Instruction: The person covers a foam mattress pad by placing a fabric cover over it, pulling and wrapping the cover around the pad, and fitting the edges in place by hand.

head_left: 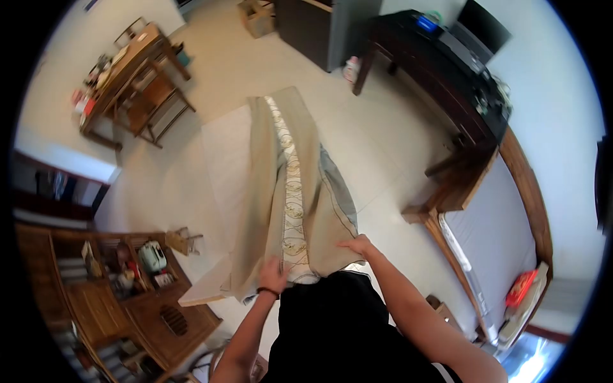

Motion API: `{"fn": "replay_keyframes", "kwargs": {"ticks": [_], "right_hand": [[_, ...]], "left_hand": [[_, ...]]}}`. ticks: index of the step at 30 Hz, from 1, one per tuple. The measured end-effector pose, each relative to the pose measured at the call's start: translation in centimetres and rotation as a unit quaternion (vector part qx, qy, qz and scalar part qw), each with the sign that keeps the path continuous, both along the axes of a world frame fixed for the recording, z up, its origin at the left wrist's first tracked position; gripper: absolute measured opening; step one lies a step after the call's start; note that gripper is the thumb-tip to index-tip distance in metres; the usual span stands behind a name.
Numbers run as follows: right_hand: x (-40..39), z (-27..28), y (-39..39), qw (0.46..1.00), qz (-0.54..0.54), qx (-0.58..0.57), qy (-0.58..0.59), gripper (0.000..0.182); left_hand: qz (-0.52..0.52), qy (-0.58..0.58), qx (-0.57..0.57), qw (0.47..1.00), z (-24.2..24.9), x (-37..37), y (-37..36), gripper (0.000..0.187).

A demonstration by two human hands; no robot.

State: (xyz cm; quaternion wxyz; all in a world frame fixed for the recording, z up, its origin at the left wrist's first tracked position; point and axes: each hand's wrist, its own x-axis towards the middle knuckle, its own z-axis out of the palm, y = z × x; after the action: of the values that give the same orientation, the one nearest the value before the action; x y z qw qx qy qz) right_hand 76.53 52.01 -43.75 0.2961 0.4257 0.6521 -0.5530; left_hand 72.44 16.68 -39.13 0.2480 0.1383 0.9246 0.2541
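A long beige fabric cover (255,191) with a white strip (294,204) of gold-and-dark pattern down its middle stretches away from my body. Folds run along its length, and a grey underside (338,185) shows on the right. My right hand (356,247) grips the cover's near right edge, its thumb side on top of the cloth. At the near left part of the cloth, beside the patterned strip, is my left hand (273,276), blurred, with a dark band on the wrist. A pale flat slab (223,153) lies partly under the cover, its near corner sticking out at the left.
A wooden cabinet (153,306) stands at lower left, with a small stool (184,241) beside it. A table (137,48) and chair (153,105) are at upper left. To the right are a dark desk (421,83) and a wooden-framed seat (488,230).
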Motion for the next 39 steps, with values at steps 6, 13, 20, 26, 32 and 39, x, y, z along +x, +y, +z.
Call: {"fn": "replay_keyframes", "kwargs": {"ticks": [6,13,20,26,32,39], "right_hand": [[-1.1,5.8,-2.0,0.994,-0.064,-0.09,0.012,0.06],[-0.3,10.7,-5.3,0.995,-0.072,-0.06,0.022,0.056],[-0.9,12.3,-7.1,0.995,-0.062,-0.05,0.059,0.051],[-2.9,14.3,-4.4,0.998,-0.008,0.052,0.031,0.081],[-3.1,28.9,-1.7,0.99,-0.015,0.006,0.138,0.045],[1.4,23.8,0.4,0.991,-0.043,-0.03,0.121,0.043]], "left_hand": [[0.395,0.08,-0.071,0.912,-2.1,7.1,-12.6,0.083],[0.788,-0.004,0.158,0.595,-2.7,10.5,-15.1,0.083],[0.664,-0.194,0.496,0.525,-5.2,17.8,-19.7,0.057],[0.684,-0.018,0.282,0.672,0.0,17.1,-25.2,0.038],[0.734,0.19,0.094,0.646,3.2,13.9,-37.7,0.057],[0.905,-0.013,0.309,0.293,-1.5,16.9,-38.7,0.058]]}}
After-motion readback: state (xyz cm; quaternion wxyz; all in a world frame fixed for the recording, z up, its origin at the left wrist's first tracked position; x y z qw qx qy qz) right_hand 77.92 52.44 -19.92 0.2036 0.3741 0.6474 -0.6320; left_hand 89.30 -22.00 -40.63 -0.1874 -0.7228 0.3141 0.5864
